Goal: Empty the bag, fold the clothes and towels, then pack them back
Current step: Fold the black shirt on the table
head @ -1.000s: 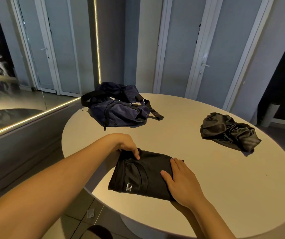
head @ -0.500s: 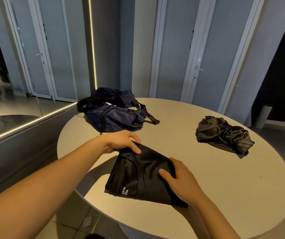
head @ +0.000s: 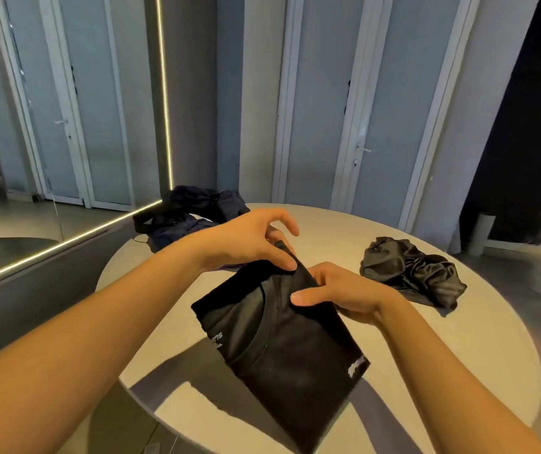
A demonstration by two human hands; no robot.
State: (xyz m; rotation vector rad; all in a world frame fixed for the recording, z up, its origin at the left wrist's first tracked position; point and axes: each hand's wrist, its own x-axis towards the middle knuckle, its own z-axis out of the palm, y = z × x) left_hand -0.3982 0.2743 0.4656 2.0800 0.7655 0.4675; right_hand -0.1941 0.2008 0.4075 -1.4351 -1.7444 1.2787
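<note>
A folded black garment (head: 282, 348) with small white print hangs tilted above the round table (head: 459, 362), lifted by both hands at its far edge. My left hand (head: 246, 240) pinches its top corner between thumb and fingers. My right hand (head: 337, 293) grips the same edge just to the right, thumb on top. A navy bag (head: 180, 221) with black straps lies at the table's far left, partly hidden behind my left hand. A crumpled shiny black cloth (head: 413, 270) sits on the table's right side, apart from both hands.
The table's near edge runs under the hanging garment, with tiled floor (head: 138, 437) below. A mirrored wall with a lit strip (head: 66, 244) stands close on the left. White-framed doors (head: 377, 109) line the back.
Both hands shifted from pressing the folded garment flat on the table to gripping its far edge, and have raised it off the surface. The view moved closer and tilted up.
</note>
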